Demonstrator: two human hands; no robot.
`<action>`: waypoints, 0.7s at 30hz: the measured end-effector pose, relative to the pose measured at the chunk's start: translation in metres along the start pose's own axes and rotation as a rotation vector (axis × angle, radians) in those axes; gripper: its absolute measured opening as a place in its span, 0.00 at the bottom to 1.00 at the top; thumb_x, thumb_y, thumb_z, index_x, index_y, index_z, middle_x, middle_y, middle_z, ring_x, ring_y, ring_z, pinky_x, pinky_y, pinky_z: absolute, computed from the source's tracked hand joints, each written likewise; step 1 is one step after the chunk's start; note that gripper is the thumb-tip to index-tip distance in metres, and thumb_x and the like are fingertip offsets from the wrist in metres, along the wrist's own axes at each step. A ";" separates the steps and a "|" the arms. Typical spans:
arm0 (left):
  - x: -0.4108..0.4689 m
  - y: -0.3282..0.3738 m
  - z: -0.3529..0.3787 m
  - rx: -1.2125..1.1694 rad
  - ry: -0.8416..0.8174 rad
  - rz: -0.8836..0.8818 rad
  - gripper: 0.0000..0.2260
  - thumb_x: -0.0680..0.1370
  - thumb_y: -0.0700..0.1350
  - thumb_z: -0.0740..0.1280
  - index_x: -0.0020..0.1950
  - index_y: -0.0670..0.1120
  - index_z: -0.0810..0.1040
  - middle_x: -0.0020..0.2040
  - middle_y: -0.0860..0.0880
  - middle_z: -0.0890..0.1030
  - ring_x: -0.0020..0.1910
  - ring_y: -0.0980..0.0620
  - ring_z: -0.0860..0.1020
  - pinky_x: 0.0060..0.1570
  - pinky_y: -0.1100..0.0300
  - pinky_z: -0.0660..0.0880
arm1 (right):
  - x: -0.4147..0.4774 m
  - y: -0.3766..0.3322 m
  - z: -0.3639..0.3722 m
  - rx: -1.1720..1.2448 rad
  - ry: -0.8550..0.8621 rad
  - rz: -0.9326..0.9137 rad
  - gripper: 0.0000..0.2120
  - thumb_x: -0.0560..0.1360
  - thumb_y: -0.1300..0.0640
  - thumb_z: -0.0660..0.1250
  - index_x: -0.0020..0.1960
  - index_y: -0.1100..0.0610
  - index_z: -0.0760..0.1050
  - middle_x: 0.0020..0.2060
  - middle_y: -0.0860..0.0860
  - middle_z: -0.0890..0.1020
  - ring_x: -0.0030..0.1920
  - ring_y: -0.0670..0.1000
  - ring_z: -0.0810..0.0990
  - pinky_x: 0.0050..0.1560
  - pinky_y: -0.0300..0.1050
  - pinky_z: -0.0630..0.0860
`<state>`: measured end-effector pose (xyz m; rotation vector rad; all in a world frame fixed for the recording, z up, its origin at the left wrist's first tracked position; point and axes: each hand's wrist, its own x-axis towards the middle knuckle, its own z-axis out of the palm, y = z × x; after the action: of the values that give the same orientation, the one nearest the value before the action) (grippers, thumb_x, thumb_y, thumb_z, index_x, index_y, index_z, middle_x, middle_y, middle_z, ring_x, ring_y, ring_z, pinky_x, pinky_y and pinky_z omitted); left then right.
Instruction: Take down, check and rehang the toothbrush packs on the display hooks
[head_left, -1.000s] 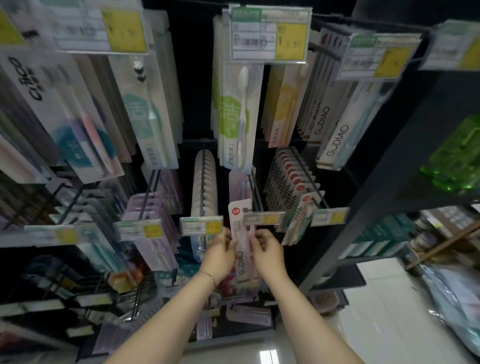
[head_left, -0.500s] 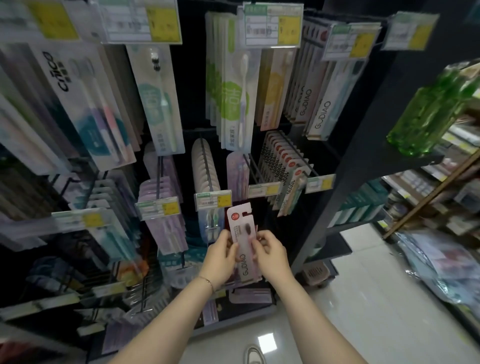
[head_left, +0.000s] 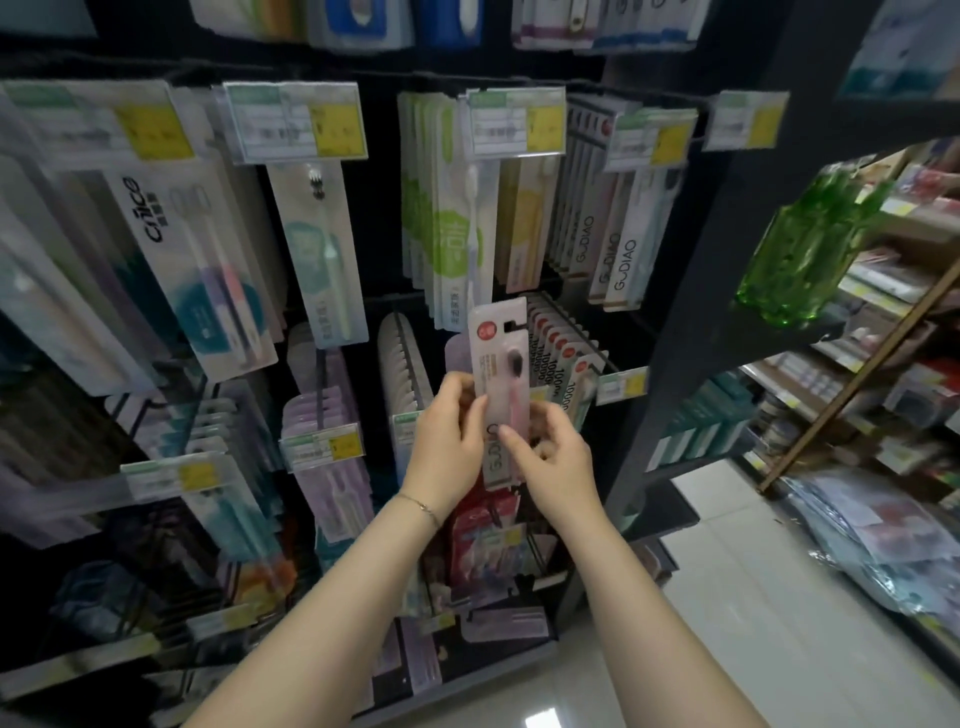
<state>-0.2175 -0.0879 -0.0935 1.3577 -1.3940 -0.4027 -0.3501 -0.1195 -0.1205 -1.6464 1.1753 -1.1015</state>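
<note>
Partly behind left hand (head_left: 448, 448), right hand (head_left: 557, 460): toothbrush pack (head_left: 500, 349).

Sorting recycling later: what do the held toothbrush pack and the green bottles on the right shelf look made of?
Held toothbrush pack: likely matte printed card, white and pink, with a clear plastic blister over the brush; the punched hang slot suggests card. Green bottles: translucent, glossy, probably plastic; light shows through, but glass is possible.
</note>
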 end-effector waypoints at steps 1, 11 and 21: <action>0.007 0.005 0.001 -0.016 0.013 0.008 0.02 0.82 0.42 0.60 0.51 0.46 0.71 0.42 0.52 0.77 0.39 0.58 0.75 0.40 0.64 0.72 | 0.004 -0.006 -0.004 -0.016 -0.001 -0.015 0.18 0.72 0.45 0.70 0.60 0.45 0.72 0.42 0.51 0.82 0.28 0.48 0.73 0.32 0.49 0.74; 0.067 0.045 0.047 -0.101 0.076 0.018 0.02 0.81 0.41 0.62 0.49 0.47 0.74 0.41 0.54 0.79 0.37 0.63 0.76 0.37 0.71 0.72 | 0.059 -0.029 -0.059 -0.201 0.040 -0.152 0.30 0.64 0.32 0.70 0.63 0.42 0.70 0.50 0.40 0.79 0.45 0.41 0.77 0.43 0.43 0.78; 0.121 0.069 0.101 -0.087 0.107 -0.009 0.02 0.81 0.46 0.63 0.49 0.52 0.74 0.43 0.52 0.79 0.40 0.56 0.79 0.37 0.71 0.73 | 0.115 -0.022 -0.107 -0.318 0.126 -0.182 0.35 0.66 0.28 0.64 0.64 0.49 0.71 0.51 0.46 0.80 0.49 0.51 0.81 0.47 0.54 0.80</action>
<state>-0.3051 -0.2148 -0.0178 1.2970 -1.2687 -0.3868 -0.4253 -0.2383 -0.0469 -1.9833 1.3578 -1.1920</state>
